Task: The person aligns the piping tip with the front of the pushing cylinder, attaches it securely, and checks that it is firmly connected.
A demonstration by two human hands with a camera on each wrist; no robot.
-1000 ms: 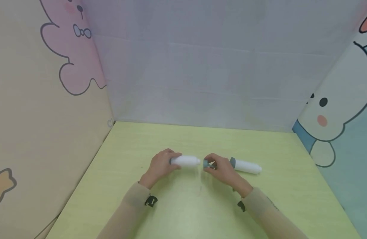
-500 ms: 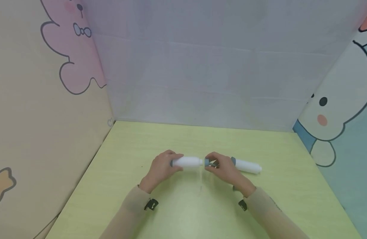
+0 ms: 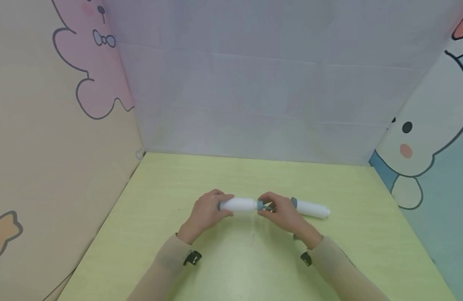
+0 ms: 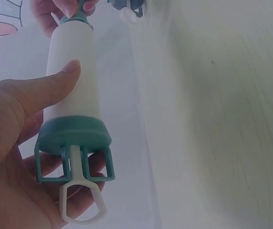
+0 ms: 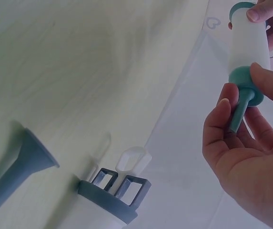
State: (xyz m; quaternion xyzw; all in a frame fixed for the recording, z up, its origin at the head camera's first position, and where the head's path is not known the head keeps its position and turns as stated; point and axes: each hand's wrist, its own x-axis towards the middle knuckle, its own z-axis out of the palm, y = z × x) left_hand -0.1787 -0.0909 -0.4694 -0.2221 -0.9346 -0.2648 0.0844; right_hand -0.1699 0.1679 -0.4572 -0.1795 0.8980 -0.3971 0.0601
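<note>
My left hand (image 3: 208, 210) grips a white syringe-like tube (image 3: 237, 204) and holds it level above the green table (image 3: 231, 267). In the left wrist view its thumb lies along the tube (image 4: 72, 71), above a teal end cap (image 4: 74, 136) and a white plunger ring (image 4: 81, 207). My right hand (image 3: 279, 212) pinches a small teal nozzle (image 5: 241, 102), which meets the tube's (image 5: 249, 43) other end. A second white tube (image 3: 311, 208) with a teal cap lies on the table just right of my right hand.
A loose teal funnel-shaped nozzle (image 5: 17, 160) lies on the table beside the second tube's (image 5: 112, 195) cap end. Cartoon-printed panels wall the table at the left (image 3: 47, 146), back (image 3: 254, 83) and right (image 3: 434, 146).
The gap between the white tube and the teal nozzle has closed; the two hands moved together and the nozzle now touches the tube's end.
</note>
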